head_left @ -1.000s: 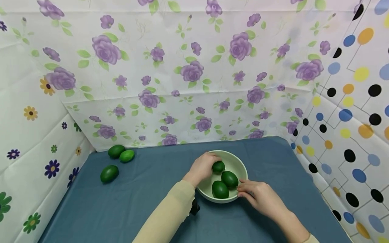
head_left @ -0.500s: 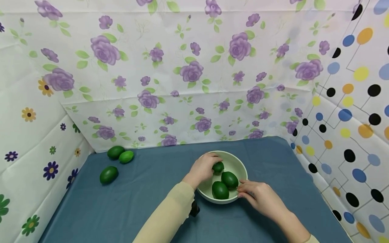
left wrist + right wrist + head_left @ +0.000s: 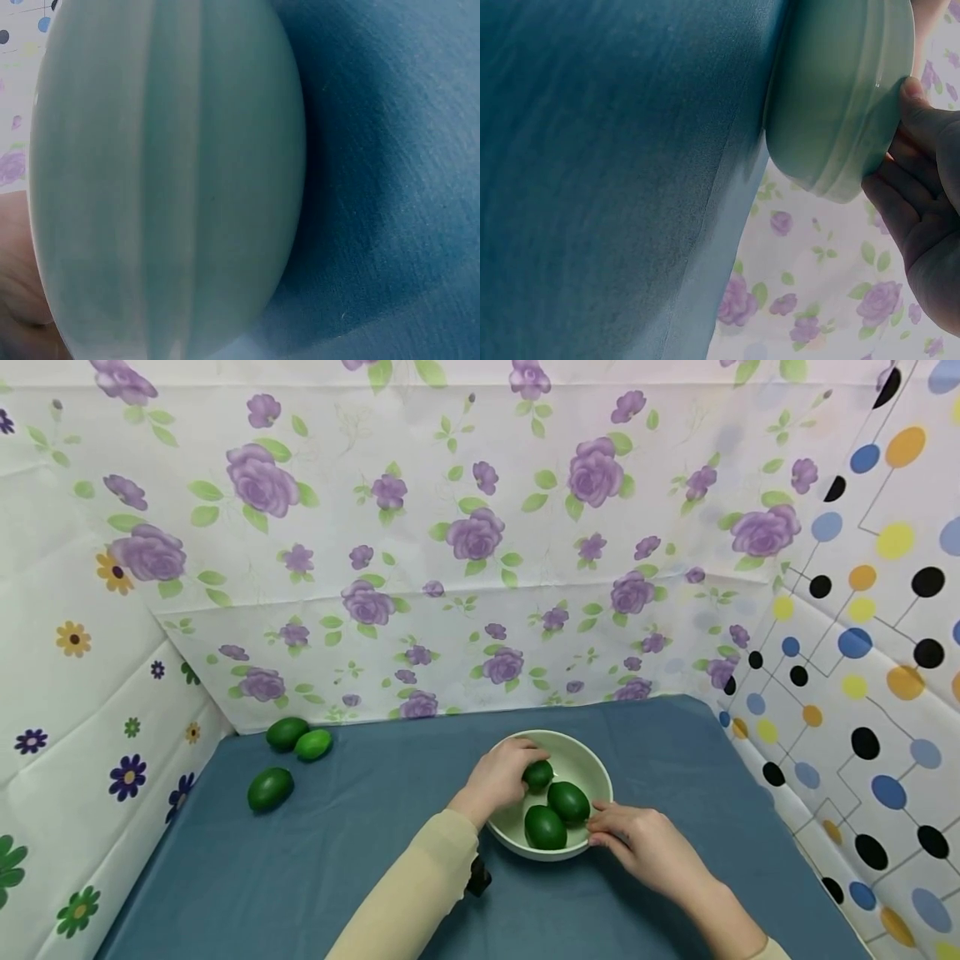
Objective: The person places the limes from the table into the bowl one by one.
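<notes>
A pale green bowl [image 3: 581,756] stands on the blue cloth, with two dark green avocado-like fruits [image 3: 568,802] and a smaller green lime [image 3: 538,775] in it. My left hand [image 3: 501,778] reaches over the bowl's left rim, its fingers curved over the lime; the thumb is hidden. At the right rim, my right hand [image 3: 651,846] holds the bowl with thumb and fingertips. The left wrist view is filled mostly by the bowl's outer wall [image 3: 169,180]. In the right wrist view, thumb and fingers [image 3: 889,199] touch the bowl's edge.
Toward the back left lie two dark green avocado-like fruits [image 3: 271,789] and a brighter lime [image 3: 313,744]. Blue cloth [image 3: 375,827] covers the table. Flowered sheeting [image 3: 420,635] rises behind it, and a dotted sheet [image 3: 862,718] hangs on the right.
</notes>
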`<state>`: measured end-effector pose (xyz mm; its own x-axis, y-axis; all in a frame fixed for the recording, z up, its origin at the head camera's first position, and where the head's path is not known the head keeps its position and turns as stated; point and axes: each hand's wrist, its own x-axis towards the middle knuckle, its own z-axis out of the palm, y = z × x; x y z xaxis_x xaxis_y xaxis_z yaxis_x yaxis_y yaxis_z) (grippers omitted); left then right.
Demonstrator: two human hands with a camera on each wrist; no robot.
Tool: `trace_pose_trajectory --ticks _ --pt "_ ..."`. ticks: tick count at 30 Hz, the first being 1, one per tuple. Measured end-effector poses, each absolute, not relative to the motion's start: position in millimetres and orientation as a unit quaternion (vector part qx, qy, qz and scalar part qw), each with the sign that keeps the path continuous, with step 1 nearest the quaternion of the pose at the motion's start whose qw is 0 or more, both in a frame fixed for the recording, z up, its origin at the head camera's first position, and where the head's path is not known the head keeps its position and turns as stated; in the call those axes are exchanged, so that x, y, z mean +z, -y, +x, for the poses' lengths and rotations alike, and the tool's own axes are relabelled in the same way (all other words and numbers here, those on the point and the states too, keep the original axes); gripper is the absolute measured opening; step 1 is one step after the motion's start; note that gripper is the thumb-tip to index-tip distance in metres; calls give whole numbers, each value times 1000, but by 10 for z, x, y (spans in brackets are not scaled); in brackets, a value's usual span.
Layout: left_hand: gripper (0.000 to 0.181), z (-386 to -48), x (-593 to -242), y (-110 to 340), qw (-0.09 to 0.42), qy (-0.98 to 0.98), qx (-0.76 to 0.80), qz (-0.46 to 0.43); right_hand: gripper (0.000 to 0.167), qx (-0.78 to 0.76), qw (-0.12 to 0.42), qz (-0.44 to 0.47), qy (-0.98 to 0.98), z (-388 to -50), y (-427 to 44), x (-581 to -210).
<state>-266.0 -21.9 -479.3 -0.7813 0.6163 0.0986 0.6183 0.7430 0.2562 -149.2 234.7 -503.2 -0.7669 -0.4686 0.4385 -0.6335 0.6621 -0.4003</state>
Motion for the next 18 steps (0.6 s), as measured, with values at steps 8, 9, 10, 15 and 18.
trace_pose_trajectory --ticks 8,9,10,15,18 --pt "60 -2656 -4757 225 1 933 -137 -332 16 272 153 306 900 -1518 -2354 -5007" --pt "60 -2654 -4751 226 1 933 -137 -332 16 272 154 305 900 -1520 -2358 -5005" --pt "60 -2652 -4745 230 1 933 -138 -333 17 272 155 305 900 -1522 -2362 -5003" --pt "55 -2595 -4712 329 6 923 -174 -342 17 273 156 307 898 -1518 -2365 -5017" --pt "50 -2527 -4691 484 24 915 -220 -338 16 273 158 313 896 -1510 -2358 -5037"
